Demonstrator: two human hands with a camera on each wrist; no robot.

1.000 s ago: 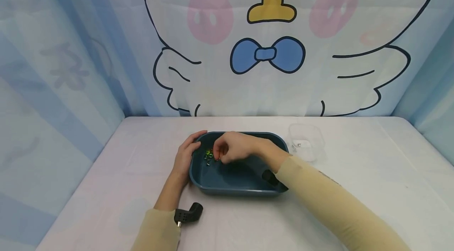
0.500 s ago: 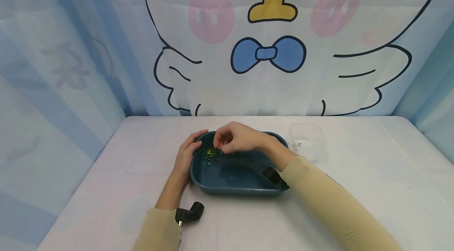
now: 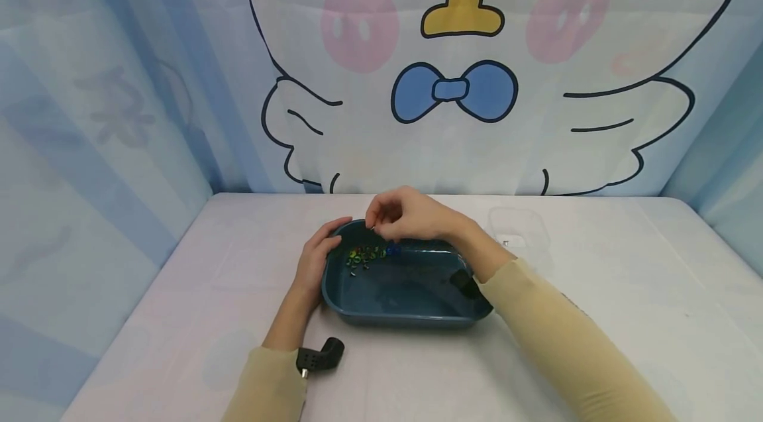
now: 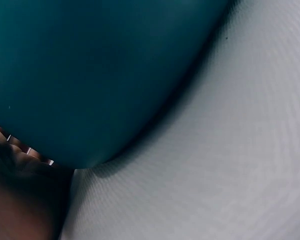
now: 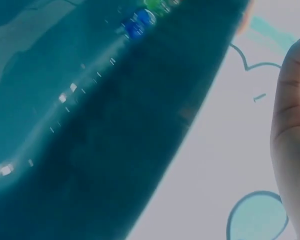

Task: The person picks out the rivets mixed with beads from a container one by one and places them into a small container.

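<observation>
A dark teal tray [image 3: 411,319] sits mid-table, with a small heap of coloured beads [image 3: 365,255] in its far left corner. My left hand [image 3: 322,248] grips the tray's left rim, fingers curled over the edge; in the left wrist view the tray's outer wall [image 4: 90,75] fills the frame. My right hand [image 3: 377,226] hovers above the tray's far rim, just over the beads, its fingertips pinched together on something tiny, seemingly a bead. In the right wrist view, the tray's inside [image 5: 90,125] and a blue bead [image 5: 137,24] show blurred.
A clear plastic box [image 3: 517,231] stands right of the tray near the back. A black wrist camera [image 3: 320,356] sits at my left sleeve. A cartoon curtain [image 3: 453,77] closes the back and sides. White cloth [image 3: 626,289] covers the table.
My right hand rose out of the bead heap and moved back and slightly right, fingers still pinched. More of the beads show now. The left hand and the tray stayed put.
</observation>
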